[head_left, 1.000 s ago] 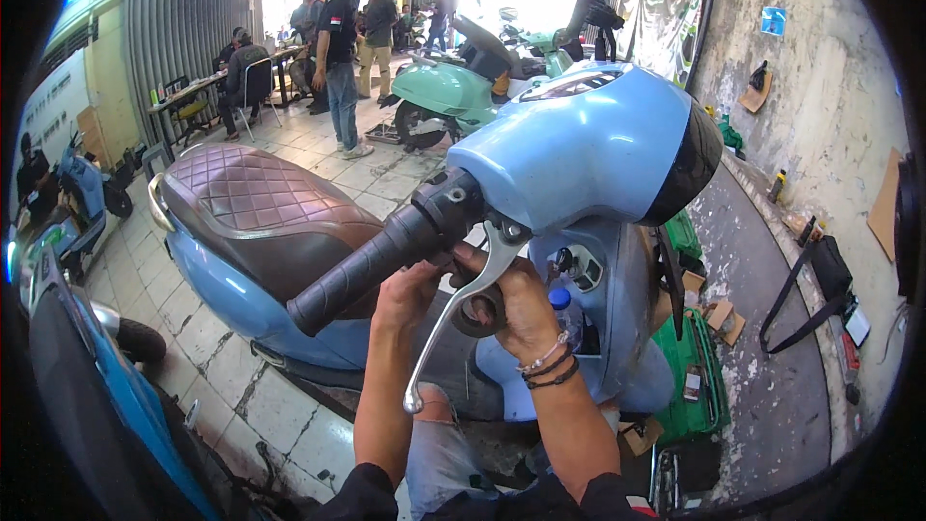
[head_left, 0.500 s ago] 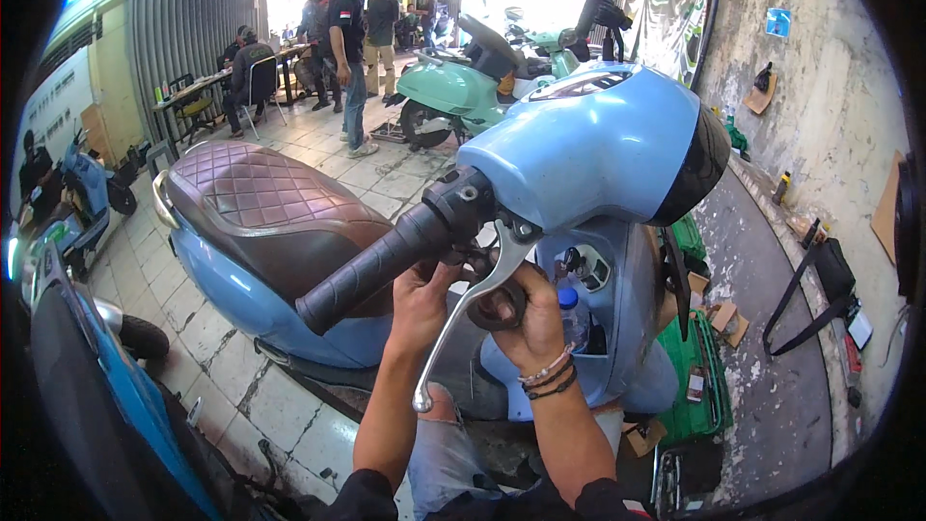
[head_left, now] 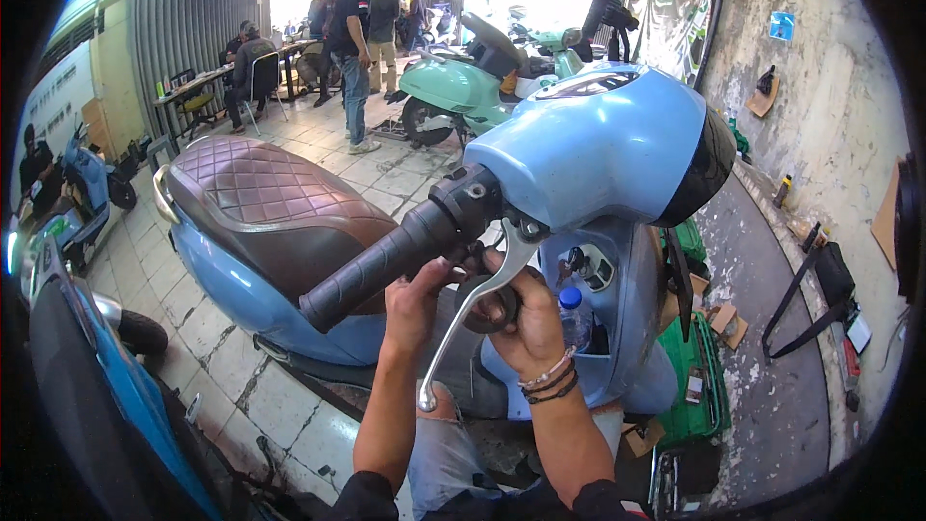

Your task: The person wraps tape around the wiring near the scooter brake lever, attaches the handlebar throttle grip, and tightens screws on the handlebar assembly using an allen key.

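Before me stands a blue scooter (head_left: 598, 140) with a black ribbed handlebar grip (head_left: 371, 268) and a silver brake lever (head_left: 445, 349). Below the grip, my left hand (head_left: 413, 307) is closed, thumb and fingers pinched at small dark parts I cannot make out. Behind the lever, my right hand (head_left: 532, 330) curls round a black ring-shaped roll of tape (head_left: 475, 321), its fingers partly through the hole. The lever crosses in front of the roll and hides part of it.
A capped plastic bottle (head_left: 576, 318) and a key in the ignition (head_left: 579, 259) are beside my right hand. The brown quilted seat (head_left: 260, 174) lies left. Another scooter (head_left: 116, 396) stands close on the left. A green crate (head_left: 709, 376) and black bag (head_left: 832, 275) lie right.
The roll has shifted slightly left and turned in my right hand, whose index finger is now higher. My left hand has moved slightly left. People in the background have shifted.
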